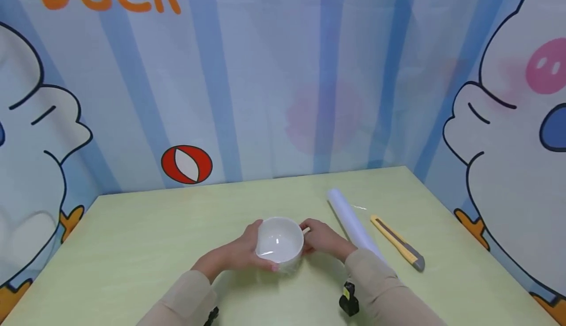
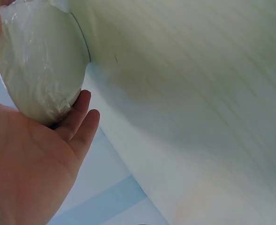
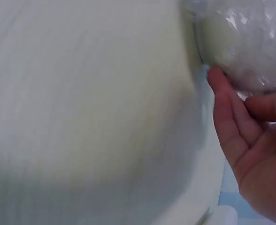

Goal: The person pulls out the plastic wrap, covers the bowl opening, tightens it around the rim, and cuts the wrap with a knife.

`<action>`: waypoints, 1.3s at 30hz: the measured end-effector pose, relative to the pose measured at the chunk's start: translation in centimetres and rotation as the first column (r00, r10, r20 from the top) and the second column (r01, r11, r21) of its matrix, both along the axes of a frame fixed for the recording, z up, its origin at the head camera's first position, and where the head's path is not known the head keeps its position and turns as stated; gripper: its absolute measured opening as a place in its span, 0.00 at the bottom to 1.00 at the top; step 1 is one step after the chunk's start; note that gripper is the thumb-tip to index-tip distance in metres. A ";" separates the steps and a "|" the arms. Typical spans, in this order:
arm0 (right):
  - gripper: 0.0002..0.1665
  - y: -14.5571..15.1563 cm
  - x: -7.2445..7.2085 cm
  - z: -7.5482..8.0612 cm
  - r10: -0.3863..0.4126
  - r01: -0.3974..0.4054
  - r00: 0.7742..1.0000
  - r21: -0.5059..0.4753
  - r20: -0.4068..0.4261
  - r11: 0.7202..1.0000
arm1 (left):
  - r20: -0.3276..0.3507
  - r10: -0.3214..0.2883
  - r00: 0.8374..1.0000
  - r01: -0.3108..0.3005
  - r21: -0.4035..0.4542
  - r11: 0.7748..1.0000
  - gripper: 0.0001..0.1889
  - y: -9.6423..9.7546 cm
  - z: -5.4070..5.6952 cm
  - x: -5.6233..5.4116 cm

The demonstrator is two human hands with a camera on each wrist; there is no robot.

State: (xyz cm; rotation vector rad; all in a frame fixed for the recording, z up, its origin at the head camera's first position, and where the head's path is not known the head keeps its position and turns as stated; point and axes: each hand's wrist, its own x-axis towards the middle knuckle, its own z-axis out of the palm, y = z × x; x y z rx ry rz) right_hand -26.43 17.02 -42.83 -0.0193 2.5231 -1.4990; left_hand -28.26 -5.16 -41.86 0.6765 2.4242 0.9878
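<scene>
A white bowl [image 1: 283, 242] is held between both hands above the table. Clear plastic wrap [image 2: 34, 61] covers its outside in wrinkles, and shiny creases of it show near the rim in the head view. The left hand [image 1: 247, 250] grips the bowl's left side, thumb at the near side and fingers round the far side. At the right side, the right hand [image 1: 325, 238] has bent fingers against the wrapped wall. In the right wrist view its thumb and fingers [image 3: 227, 108] pinch at the wrap beside the bowl's foot; exactly what lies between them is partly hidden.
A pale roll [image 1: 353, 220] lies slantwise on the table, partly behind the right forearm. Right of it is a yellow and grey utility knife [image 1: 398, 242]. A small clear scrap [image 1: 359, 207] lies near the roll. A printed curtain [image 1: 274, 80] borders the pale green table [image 1: 168, 228].
</scene>
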 end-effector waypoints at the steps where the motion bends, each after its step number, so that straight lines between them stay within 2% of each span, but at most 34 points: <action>1: 0.24 0.2 0.0 0.2 -0.004 0.005 1.000 -0.033 0.031 0.999 | 0.000 -0.003 1.000 0.003 -0.002 1.000 0.63 0.1 0.1 0.0; 3: 0.24 0.6 0.2 0.6 -0.018 0.025 0.996 -0.082 0.083 0.996 | -0.001 -0.004 1.000 0.004 0.005 1.000 0.63 0.4 0.1 0.0; 5: 0.23 0.7 0.4 0.8 -0.003 0.011 0.996 -0.087 0.090 0.996 | 0.003 0.001 1.000 -0.002 0.013 1.000 0.63 0.5 0.1 0.1; 8: 0.27 0.5 0.6 1.0 0.039 -0.039 0.998 -0.003 0.039 0.999 | 0.003 0.011 1.000 -0.011 0.028 1.000 0.63 0.4 -0.1 0.1; 12: 0.21 0.1 0.7 1.0 0.079 -0.072 0.996 0.134 -0.045 0.988 | -0.009 -0.002 1.000 0.003 0.052 0.999 0.62 0.3 -0.5 0.2; 14: 0.19 -0.1 0.7 1.1 0.086 -0.076 0.995 0.151 -0.057 0.986 | -0.022 -0.005 1.000 0.006 0.061 0.998 0.62 0.2 -0.5 0.1; 17: 0.18 -0.3 0.6 1.3 0.096 -0.089 0.994 0.130 -0.048 0.988 | -0.032 0.000 0.999 0.002 0.074 0.997 0.62 0.1 -0.7 0.1; 24: 0.18 -0.3 0.8 1.0 0.093 -0.092 0.995 0.064 -0.028 0.994 | -0.001 0.001 1.000 -0.001 0.117 0.993 0.63 0.0 -1.2 0.3; 30: 0.16 -1.0 0.9 0.9 0.032 -0.030 0.999 0.046 -0.030 0.998 | -0.005 0.002 1.000 -0.001 0.152 0.988 0.62 0.0 -1.3 0.1; 35: 0.16 -1.4 1.0 0.7 0.032 -0.031 0.999 0.051 -0.014 0.998 | -0.008 -0.002 1.000 0.003 0.146 0.989 0.61 -0.1 -1.8 0.3; 39: 0.17 -1.3 0.7 1.1 0.049 -0.048 0.999 0.043 -0.018 0.998 | -0.012 -0.001 1.000 0.003 0.130 0.992 0.62 0.0 -1.5 0.1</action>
